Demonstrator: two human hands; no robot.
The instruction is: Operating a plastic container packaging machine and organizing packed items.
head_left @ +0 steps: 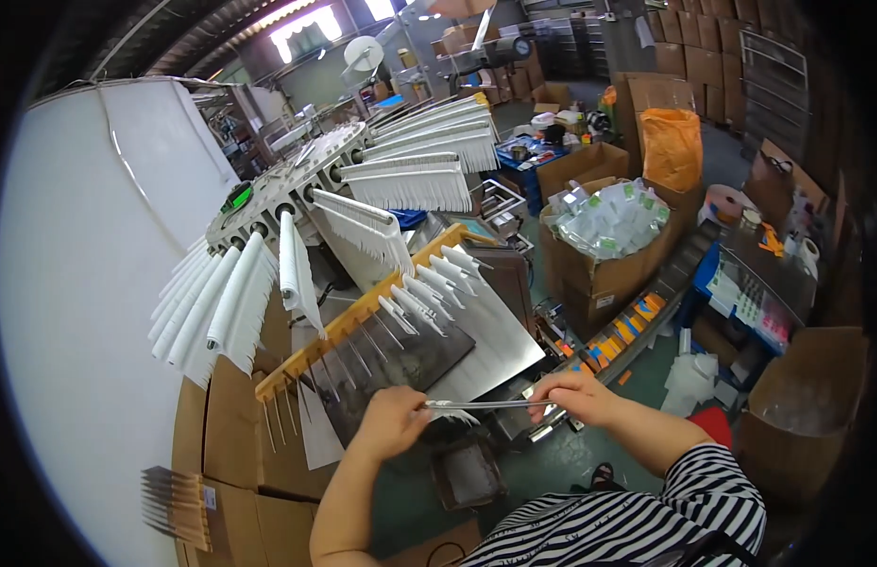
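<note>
A thin metal rod (485,404) lay level between the two hands, with a small white fringed piece (454,414) hanging from it just beside the left fingers. The left hand (393,422) was closed around one end of the rod, and the right hand (572,395) pinched the other end between thumb and fingers, so both hands were holding it. Just beyond the fingers stood a wooden rack (363,317) with a row of metal pins (349,364). The pins on the side of the right hand already carried white fringed sleeves (429,293), while those toward the left hand were bare, so, as I judge it, roughly half of the rack was filled and the other half was left to do. Under the rack lay a dark metal plate (400,359) and a white sheet (495,340). Farther from the fingers a round machine wheel (287,184) held many long arms covered with white fringe (410,184). Away to the right of the right hand stood a cardboard box (599,274) full of small clear packets (613,217).
</note>
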